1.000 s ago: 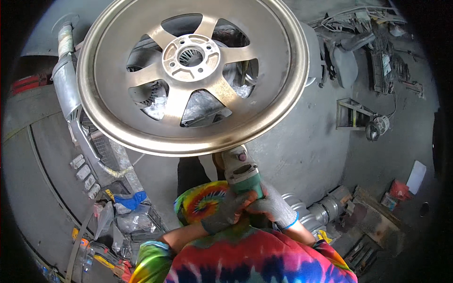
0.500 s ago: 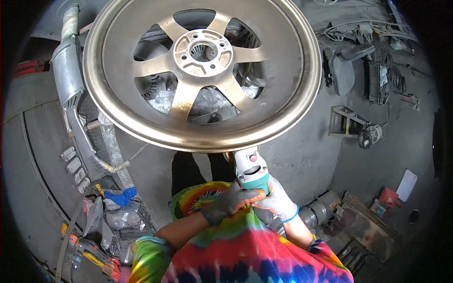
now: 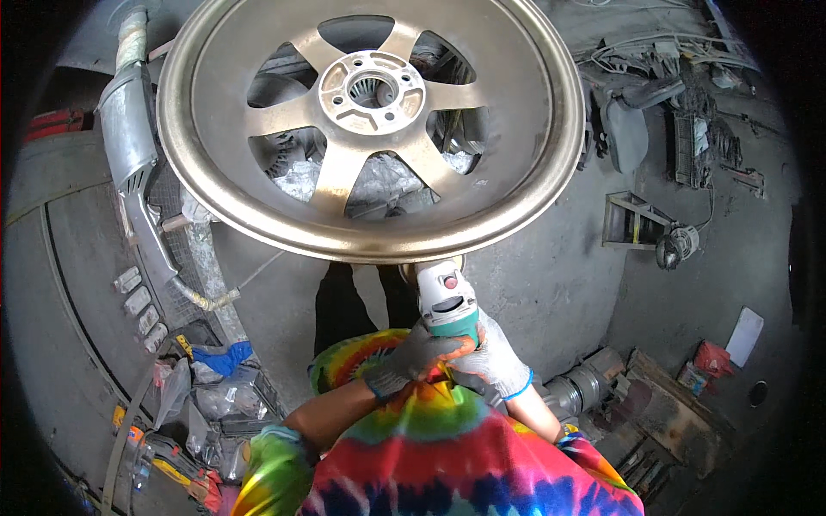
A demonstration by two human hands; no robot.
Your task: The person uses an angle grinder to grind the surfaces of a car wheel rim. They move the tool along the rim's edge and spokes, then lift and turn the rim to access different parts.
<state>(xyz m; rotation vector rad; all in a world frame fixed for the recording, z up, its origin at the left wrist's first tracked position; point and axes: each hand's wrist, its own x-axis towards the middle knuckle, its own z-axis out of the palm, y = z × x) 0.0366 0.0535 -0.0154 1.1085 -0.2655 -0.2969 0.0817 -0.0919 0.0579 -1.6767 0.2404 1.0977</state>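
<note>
A: Location, bronze-coloured spoked metal wheel [image 3: 370, 120]?

B: Ahead of the grey-gloved left hand [image 3: 415, 357] and grey-gloved right hand [image 3: 496, 361], beyond the white-and-green angle grinder [image 3: 449, 297]. The grinder's long axis runs from torso toward the wheel's near rim (contact hidden).

A: Hand pose?

B: Both wrapped around the grinder's green body, close to the torso, forearms converging; neither clearly nearer the wheel.

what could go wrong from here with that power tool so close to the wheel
The head of the power tool is partly hidden by the edge of the bronze wheel, so it might catch or gouge metal unseen.

The tie-dye shirt bunches close to the gloved left hand and right hand on the tool, so loose cloth could snag if it is running.
</note>
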